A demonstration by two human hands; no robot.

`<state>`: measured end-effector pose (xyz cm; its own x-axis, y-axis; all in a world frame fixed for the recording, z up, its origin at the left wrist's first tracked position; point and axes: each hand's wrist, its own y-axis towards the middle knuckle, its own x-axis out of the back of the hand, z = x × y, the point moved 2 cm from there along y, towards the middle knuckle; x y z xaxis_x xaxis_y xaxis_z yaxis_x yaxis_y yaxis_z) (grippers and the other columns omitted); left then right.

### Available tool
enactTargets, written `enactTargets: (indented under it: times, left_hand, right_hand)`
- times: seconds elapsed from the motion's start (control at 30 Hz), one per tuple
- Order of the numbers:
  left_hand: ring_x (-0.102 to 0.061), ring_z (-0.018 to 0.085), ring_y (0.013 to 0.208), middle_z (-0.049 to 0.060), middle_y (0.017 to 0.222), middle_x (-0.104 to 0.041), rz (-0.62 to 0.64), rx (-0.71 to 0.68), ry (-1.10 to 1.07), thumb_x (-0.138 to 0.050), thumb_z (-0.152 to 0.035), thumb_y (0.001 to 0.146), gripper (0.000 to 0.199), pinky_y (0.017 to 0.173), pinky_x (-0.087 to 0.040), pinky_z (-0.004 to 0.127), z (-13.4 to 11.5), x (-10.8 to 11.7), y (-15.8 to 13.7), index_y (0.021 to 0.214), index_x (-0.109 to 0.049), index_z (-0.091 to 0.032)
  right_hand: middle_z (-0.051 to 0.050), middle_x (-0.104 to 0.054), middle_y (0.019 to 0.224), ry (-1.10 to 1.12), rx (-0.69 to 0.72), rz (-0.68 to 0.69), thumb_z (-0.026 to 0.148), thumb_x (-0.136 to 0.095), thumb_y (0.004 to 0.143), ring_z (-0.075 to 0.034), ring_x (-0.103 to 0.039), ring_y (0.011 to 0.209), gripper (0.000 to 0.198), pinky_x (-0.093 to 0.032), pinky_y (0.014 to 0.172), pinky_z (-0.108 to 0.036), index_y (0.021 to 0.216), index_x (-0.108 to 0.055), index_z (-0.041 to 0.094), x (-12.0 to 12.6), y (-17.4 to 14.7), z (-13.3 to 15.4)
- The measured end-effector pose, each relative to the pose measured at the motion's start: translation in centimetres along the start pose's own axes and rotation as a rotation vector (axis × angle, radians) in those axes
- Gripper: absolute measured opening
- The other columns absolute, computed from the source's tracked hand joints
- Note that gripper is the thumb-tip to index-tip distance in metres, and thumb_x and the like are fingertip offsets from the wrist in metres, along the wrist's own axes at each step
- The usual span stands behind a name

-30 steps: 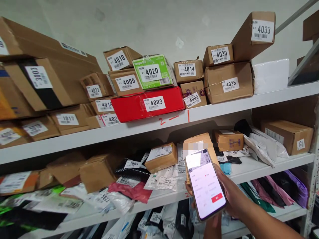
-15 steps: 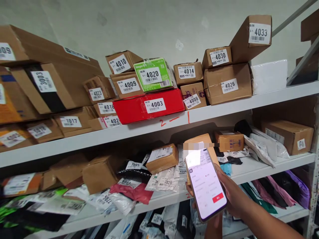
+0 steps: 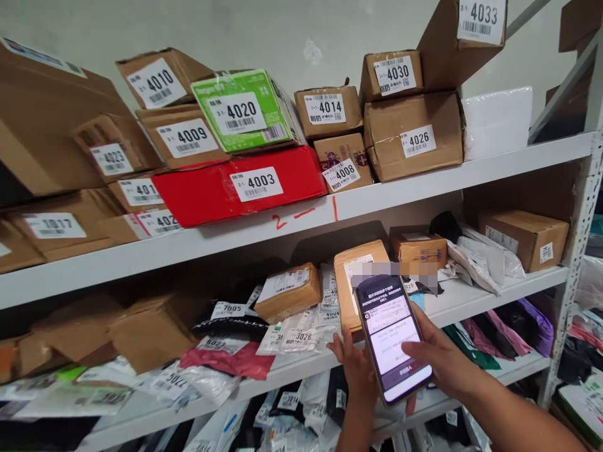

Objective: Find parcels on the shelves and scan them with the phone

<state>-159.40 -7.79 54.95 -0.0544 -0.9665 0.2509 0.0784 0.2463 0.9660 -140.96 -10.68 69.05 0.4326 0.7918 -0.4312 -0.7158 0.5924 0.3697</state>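
Okay, phone (image 3: 394,314): tipped up in front of us with its screen (image 3: 387,342) lit, dark text strip on top, pale panel of lines below it.
Right hand (image 3: 440,358): we had its fingers curled round the phone, holding it, with the thumb (image 3: 414,350) over the pale panel; couldn't make out whether it pressed the glass or floated just above.
Left hand (image 3: 360,370): at the lower edge of the brown parcel (image 3: 345,301), fingers partly spread; the phone hid some of it, so we couldn't say how firm a hold it had, if any.
Brown parcel: behind the phone at the middle shelf (image 3: 527,290), broad face toward us, between a small taped box (image 3: 289,292) and a purple-printed box (image 3: 419,253); whether shelf or hand bore it, no idea.
Screen step: looked to us like picking one of the lines shown.
Thumb's next move: we figured it called for a steady phone and one careful tap, since those lines sat close together.
Red box (image 3: 207,194): up on the shelf above, well apart from both hands.
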Motion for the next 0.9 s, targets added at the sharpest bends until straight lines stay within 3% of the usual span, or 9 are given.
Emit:
enactTargets:
  times: [0.07,0.17,0.27,0.43,0.53,0.7,0.9]
  left_hand:
    - [-0.002,0.042,0.150,0.012,0.166,-0.005,-0.048,-0.058,-0.001,-0.062,-0.021,0.085,0.081,0.115,-0.012,0.072,0.5,0.9,0.6,0.155,-0.023,-0.032]
    - [-0.003,0.042,0.150,0.010,0.166,-0.004,-0.050,-0.065,-0.033,-0.069,-0.015,0.076,0.094,0.116,-0.011,0.070,0.7,1.8,1.4,0.155,-0.023,-0.034]
    - [-0.002,0.043,0.150,0.011,0.166,-0.002,-0.016,-0.068,-0.021,-0.076,-0.012,0.068,0.099,0.116,-0.011,0.071,0.6,1.9,1.6,0.153,-0.030,-0.033]
    - [-0.005,0.039,0.151,0.010,0.166,-0.002,-0.036,-0.095,0.012,-0.075,-0.006,0.067,0.082,0.117,-0.014,0.069,0.6,2.1,1.8,0.140,-0.046,-0.032]
    - [-0.009,0.039,0.151,0.009,0.165,-0.011,-0.044,-0.117,0.021,-0.072,-0.004,0.069,0.069,0.118,-0.014,0.067,0.8,2.3,2.0,0.131,-0.056,-0.031]
    - [-0.015,0.038,0.149,0.013,0.156,-0.029,0.005,-0.162,0.063,-0.068,-0.003,0.075,0.051,0.118,-0.012,0.065,1.1,2.7,3.1,0.120,-0.066,-0.027]
    - [-0.040,0.030,0.135,0.011,0.128,-0.051,-0.015,-0.206,0.037,-0.063,-0.006,0.081,0.057,0.119,-0.014,0.060,1.4,2.8,5.0,0.132,-0.059,-0.032]
  right_hand:
    - [-0.009,-0.067,0.113,-0.005,0.000,-0.066,0.049,-0.075,0.080,-0.024,-0.072,0.070,0.064,-0.052,0.038,-0.023,0.131,-0.045,0.027,0.2,0.1,-0.6]
    - [-0.009,-0.069,0.108,0.018,0.000,-0.131,0.056,-0.075,0.078,-0.021,-0.071,0.063,0.067,-0.052,0.036,-0.021,0.130,-0.045,0.026,0.3,0.4,-1.1]
    - [-0.008,-0.069,0.109,0.039,-0.019,-0.120,0.049,-0.077,0.075,-0.021,-0.071,0.062,0.070,-0.054,0.037,-0.023,0.132,-0.042,0.026,0.4,0.5,-1.3]
    - [-0.009,-0.068,0.112,0.048,-0.007,-0.113,0.034,-0.072,0.075,-0.020,-0.070,0.059,0.080,-0.053,0.038,-0.023,0.142,-0.030,0.028,1.1,0.0,-1.8]
    - [-0.009,-0.067,0.115,0.029,-0.013,-0.089,0.031,-0.072,0.075,-0.022,-0.072,0.064,0.084,-0.054,0.041,-0.025,0.145,-0.025,0.029,1.5,-0.5,-2.0]
    - [-0.008,-0.066,0.118,0.003,-0.004,-0.076,0.026,-0.070,0.075,-0.023,-0.072,0.071,0.075,-0.056,0.045,-0.026,0.139,-0.030,0.030,2.0,-1.5,-2.1]
    - [-0.007,-0.064,0.119,0.001,-0.001,-0.020,0.016,-0.069,0.072,-0.025,-0.069,0.085,0.078,-0.059,0.057,-0.032,0.141,-0.034,0.031,2.2,-2.7,-1.6]
